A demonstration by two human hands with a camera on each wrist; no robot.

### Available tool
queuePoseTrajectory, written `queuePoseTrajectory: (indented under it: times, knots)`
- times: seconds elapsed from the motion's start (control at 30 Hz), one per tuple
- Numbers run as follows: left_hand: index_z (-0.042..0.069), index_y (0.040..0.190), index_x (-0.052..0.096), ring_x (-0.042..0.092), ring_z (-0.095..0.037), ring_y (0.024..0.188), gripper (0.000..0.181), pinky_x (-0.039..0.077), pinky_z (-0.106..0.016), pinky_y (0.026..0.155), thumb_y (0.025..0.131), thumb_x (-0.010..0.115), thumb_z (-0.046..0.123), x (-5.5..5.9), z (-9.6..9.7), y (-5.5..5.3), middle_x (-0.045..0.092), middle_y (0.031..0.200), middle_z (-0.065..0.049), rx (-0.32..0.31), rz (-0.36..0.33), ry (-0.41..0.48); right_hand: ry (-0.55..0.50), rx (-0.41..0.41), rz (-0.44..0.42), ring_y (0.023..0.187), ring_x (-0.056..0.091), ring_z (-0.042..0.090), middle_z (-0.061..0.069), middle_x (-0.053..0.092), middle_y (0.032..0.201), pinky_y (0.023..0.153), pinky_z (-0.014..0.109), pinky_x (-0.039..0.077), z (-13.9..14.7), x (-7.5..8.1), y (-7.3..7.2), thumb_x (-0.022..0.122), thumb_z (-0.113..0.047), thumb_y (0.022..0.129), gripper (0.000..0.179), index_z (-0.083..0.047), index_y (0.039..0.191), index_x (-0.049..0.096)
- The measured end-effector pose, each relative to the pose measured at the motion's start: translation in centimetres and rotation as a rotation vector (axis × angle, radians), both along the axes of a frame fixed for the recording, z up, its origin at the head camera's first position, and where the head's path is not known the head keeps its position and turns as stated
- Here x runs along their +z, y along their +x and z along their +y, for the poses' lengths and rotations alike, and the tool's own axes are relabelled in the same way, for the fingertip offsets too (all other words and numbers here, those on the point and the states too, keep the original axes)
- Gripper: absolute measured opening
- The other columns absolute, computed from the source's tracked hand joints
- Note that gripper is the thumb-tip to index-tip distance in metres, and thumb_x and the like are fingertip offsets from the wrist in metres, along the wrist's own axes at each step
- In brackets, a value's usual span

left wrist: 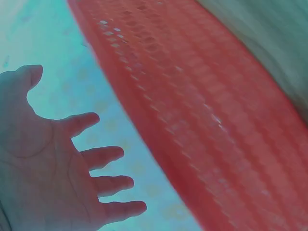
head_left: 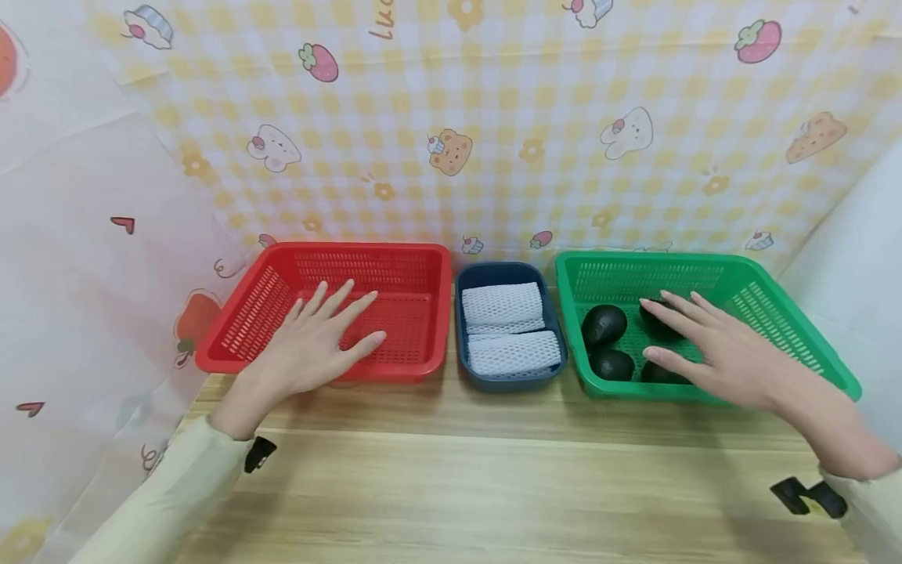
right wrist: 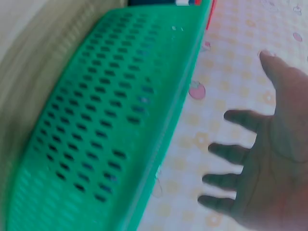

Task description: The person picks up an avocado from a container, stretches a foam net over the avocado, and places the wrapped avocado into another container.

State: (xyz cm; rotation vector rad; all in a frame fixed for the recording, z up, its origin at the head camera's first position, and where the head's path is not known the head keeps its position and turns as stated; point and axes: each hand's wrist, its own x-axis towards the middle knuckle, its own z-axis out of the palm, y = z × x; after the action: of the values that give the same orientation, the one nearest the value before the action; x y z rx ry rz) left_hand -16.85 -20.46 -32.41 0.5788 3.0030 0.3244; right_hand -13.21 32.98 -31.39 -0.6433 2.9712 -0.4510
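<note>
My left hand is spread over the front left of a red plastic basket, holding nothing. In the left wrist view the left palm shows with fingers apart, beside the basket's outer wall. My right hand hovers over a green basket, its fingers straight and nothing gripped. Several dark avocado-like fruits lie in that basket, some partly hidden by the right hand. The right wrist view shows the right palm apart from the green wall.
Between the baskets stands a dark blue tub with white foam net sleeves in two stacks. All three containers stand along the back of a wooden table. A patterned cloth hangs close behind them.
</note>
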Motion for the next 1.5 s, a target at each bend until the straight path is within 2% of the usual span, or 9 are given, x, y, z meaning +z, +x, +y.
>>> queuePoseTrajectory:
  times: [0.1,0.17,0.3,0.43,0.6,0.83,1.03,1.2,1.5]
  knots:
    - [0.021,0.16,0.035,0.012,-0.046,0.149,0.078,0.01,-0.067,0.114,0.097,0.051,0.065,0.7,1.9,-0.1,0.021,0.166,-0.013,-0.056,0.039,0.032,-0.022,0.02,0.007,0.146,0.016,0.051,0.023,0.025,0.162,0.105,0.074,0.021,0.6,0.9,-0.3,0.065,-0.037,0.101,0.069,-0.016,0.159,0.034]
    - [0.017,0.155,0.045,0.029,-0.043,0.144,0.073,0.025,-0.064,0.112,0.095,0.064,0.054,1.1,3.5,-0.1,0.035,0.159,-0.013,-0.108,0.095,0.072,-0.024,0.031,0.019,0.144,0.026,0.049,0.022,0.032,0.158,0.102,0.071,0.028,1.0,1.3,-0.6,0.067,-0.034,0.1,0.065,-0.013,0.156,0.041]
    - [0.011,0.134,0.064,0.056,-0.027,0.113,0.054,0.053,-0.046,0.091,0.087,0.083,0.029,1.4,7.1,0.0,0.06,0.129,-0.009,-0.232,0.218,0.15,-0.022,0.07,0.115,0.129,0.049,0.043,0.017,0.054,0.141,0.095,0.06,0.042,1.6,1.6,-1.3,0.073,-0.026,0.096,0.051,-0.007,0.141,0.058]
    - [0.014,0.117,0.072,0.059,-0.015,0.09,0.033,0.055,-0.028,0.072,0.087,0.083,0.021,1.0,10.8,0.3,0.066,0.108,-0.002,-0.357,0.234,0.175,-0.011,0.1,0.207,0.109,0.064,0.031,0.008,0.066,0.123,0.083,0.053,0.052,2.0,1.4,-1.9,0.076,-0.019,0.094,0.037,-0.007,0.127,0.067]
    - [0.016,0.115,0.074,0.061,-0.011,0.088,0.027,0.052,-0.024,0.068,0.09,0.081,0.021,-0.4,14.7,0.8,0.069,0.105,0.001,-0.45,0.147,0.131,0.025,0.133,0.223,0.092,0.069,0.02,0.004,0.07,0.111,0.072,0.044,0.056,2.7,1.0,-2.6,0.075,-0.015,0.094,0.028,-0.006,0.12,0.07]
    - [0.017,0.119,0.076,0.062,-0.012,0.083,0.031,0.052,-0.022,0.061,0.089,0.082,0.022,-2.6,17.6,1.2,0.069,0.1,0.0,-0.445,0.103,0.006,0.059,0.128,0.142,0.088,0.07,0.017,0.003,0.071,0.108,0.071,0.04,0.057,3.3,0.8,-3.7,0.076,-0.014,0.094,0.026,-0.005,0.117,0.071]
    - [0.017,0.12,0.076,0.065,-0.015,0.089,0.031,0.055,-0.025,0.065,0.089,0.081,0.019,-3.5,17.7,1.3,0.07,0.103,-0.001,-0.443,0.155,-0.05,0.101,0.115,0.098,0.085,0.068,0.014,-0.003,0.07,0.099,0.066,0.032,0.055,3.4,1.0,-4.2,0.075,-0.014,0.094,0.028,-0.003,0.12,0.069]
    - [0.018,0.121,0.075,0.066,-0.016,0.091,0.034,0.055,-0.028,0.065,0.088,0.082,0.019,-4.2,17.9,1.2,0.07,0.103,-0.001,-0.419,0.151,-0.066,0.099,0.125,0.086,0.08,0.067,0.012,-0.005,0.069,0.095,0.065,0.031,0.054,3.5,1.2,-4.3,0.075,-0.012,0.094,0.028,-0.001,0.119,0.069]
    - [0.022,0.114,0.078,0.066,-0.015,0.082,0.023,0.051,-0.03,0.053,0.093,0.076,0.014,-5.0,18.4,1.4,0.07,0.095,0.002,-0.377,0.182,-0.119,0.112,0.136,0.084,0.079,0.068,0.013,-0.003,0.07,0.094,0.065,0.033,0.056,3.6,1.4,-4.8,0.075,-0.011,0.094,0.025,-0.003,0.116,0.07]
